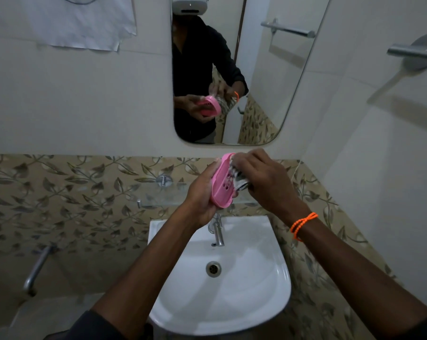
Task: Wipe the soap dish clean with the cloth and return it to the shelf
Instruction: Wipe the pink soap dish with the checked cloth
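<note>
No text, label, brand, number or sign is showing legibly anywhere. The white paper sheet taped to the wall is showing a blank face. The pink soap dish is carrying no readable marking. The white headset reflected in the mirror is bearing a small dark mark on its front, too small to make out.

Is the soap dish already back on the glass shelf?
No, the left hand holds the pink soap dish above the glass shelf.
</note>
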